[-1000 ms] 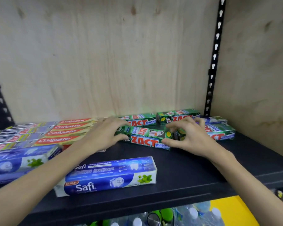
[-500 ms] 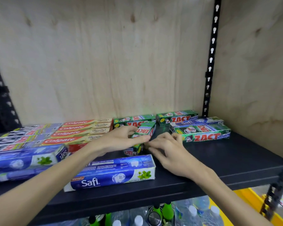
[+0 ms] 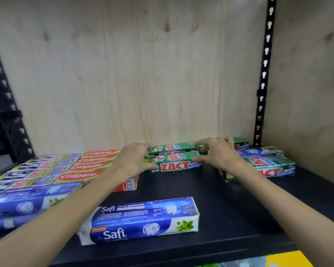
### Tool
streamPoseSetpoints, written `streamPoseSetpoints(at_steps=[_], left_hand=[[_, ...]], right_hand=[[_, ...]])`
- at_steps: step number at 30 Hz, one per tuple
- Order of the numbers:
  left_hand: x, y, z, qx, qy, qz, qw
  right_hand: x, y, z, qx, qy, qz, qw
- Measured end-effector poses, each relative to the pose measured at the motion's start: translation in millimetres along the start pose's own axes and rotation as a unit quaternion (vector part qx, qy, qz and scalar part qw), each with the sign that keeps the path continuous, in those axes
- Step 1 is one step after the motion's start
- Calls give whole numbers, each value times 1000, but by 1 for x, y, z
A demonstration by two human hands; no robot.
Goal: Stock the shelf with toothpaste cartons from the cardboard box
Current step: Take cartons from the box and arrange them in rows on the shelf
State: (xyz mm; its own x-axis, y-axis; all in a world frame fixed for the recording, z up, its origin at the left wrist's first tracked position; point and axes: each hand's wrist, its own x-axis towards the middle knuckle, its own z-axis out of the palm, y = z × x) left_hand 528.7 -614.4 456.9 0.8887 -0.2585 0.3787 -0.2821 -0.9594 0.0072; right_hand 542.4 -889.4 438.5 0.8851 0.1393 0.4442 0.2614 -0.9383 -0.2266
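Now, change: a second before, the green ZACT carton [image 3: 175, 164] lay crosswise mid-shelf, then was swung end-on; it sat pushed back, lengthwise, touching the rear ZACT carton [image 3: 172, 148].
Left hand [image 3: 133, 160]: fingers curled at the carton's left end, thumb against its front face.
Right hand [image 3: 218, 154]: fingers bent and spread over the right end, touching; a firm grip could not be told.
Shelf [image 3: 229, 199]: Safi carton [image 3: 141, 218] lay loose near the front edge.
Meaning: this carton looked placed; the cardboard box was out of view.
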Motion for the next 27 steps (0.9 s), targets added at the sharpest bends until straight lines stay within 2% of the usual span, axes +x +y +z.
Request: streamPoseSetpoints(at_steps=[5, 11, 15, 19, 23, 27], left_hand=[[8, -4, 17, -16, 36, -83, 996], [14, -9, 15, -110, -1, -131, 985], [11, -14, 19, -162, 14, -134, 978], [9, -12, 20, -164, 32, -122, 978], [10, -8, 16, -153, 12, -120, 981], [24, 10, 6, -215, -9, -84, 973]], right_hand=[[19, 11, 10, 64, 2, -22, 998], [33, 18, 19, 91, 4, -29, 995], [36, 19, 23, 89, 6, -28, 996], [32, 21, 24, 91, -1, -31, 995], [29, 19, 22, 95, 4, -20, 995], [26, 25, 7, 179, 25, 27, 983]])
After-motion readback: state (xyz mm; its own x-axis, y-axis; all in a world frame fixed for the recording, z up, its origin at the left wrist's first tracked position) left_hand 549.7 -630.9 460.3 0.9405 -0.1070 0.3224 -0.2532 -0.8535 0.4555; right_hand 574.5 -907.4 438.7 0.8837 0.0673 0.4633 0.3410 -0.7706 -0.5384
